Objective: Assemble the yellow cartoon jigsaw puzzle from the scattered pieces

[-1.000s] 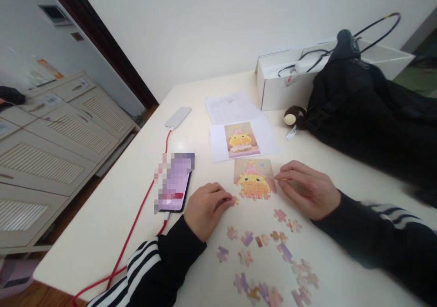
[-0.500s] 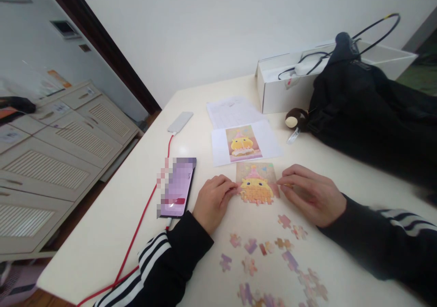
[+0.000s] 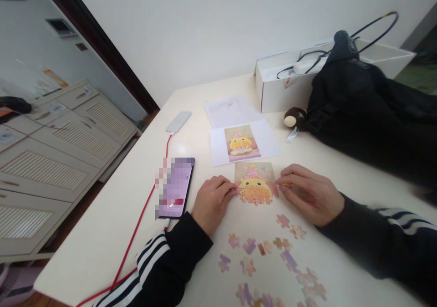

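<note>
A partly assembled jigsaw puzzle [image 3: 256, 184] lies on the white table, showing a yellow character in a pink hat. Its lower edge is jagged. My left hand [image 3: 215, 202] has its fingers pinched at the puzzle's left edge. At the right edge, my right hand [image 3: 312, 195] holds the puzzle between thumb and fingertips. Nearer to me are several loose jigsaw pieces, among them a pink piece [image 3: 283, 221], a purple piece [image 3: 249, 246] and a joined cluster [image 3: 311, 283].
A printed reference picture [image 3: 242, 142] lies just behind the puzzle. To the left are a phone [image 3: 176, 188], a red cable [image 3: 136, 225] and a power bank [image 3: 179, 122]. A black bag [image 3: 368, 111] leans on a white box [image 3: 278, 88] at the right.
The whole view has shifted slightly to the left. Both hands stay at the sides of the puzzle, and the loose pieces keep their places.
</note>
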Motion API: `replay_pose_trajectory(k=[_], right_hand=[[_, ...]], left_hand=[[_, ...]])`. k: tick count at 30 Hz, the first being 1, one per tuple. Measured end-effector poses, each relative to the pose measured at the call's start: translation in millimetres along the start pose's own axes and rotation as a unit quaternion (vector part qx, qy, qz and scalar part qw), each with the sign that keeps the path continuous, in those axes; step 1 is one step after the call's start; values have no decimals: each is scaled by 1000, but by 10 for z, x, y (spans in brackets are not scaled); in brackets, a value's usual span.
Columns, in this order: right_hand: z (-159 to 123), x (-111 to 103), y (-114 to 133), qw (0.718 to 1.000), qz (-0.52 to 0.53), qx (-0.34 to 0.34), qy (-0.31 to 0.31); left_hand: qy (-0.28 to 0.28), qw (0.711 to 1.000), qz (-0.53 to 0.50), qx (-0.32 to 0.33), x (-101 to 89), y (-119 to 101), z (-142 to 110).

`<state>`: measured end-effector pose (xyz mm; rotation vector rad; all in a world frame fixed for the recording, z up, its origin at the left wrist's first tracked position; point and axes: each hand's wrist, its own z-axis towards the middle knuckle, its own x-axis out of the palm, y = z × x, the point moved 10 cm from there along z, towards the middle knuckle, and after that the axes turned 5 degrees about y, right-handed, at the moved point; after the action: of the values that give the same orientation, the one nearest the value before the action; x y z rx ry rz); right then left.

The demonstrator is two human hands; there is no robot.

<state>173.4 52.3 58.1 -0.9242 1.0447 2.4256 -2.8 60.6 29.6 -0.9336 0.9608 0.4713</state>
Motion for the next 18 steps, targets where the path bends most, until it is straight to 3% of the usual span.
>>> replay_pose_trajectory(k=[9,13,18], right_hand=[[5,12,-8,1000,-1,1,11],[-16,18,-22,1000,-3,-11,0],[-25,19,-17,1000,1,-25,-6]], left_hand=[[-26,998,45,33,-156,-42,-166],[1,995,52,88,-92,-128,-111],[6,996,34,80,-78,-146,-87]])
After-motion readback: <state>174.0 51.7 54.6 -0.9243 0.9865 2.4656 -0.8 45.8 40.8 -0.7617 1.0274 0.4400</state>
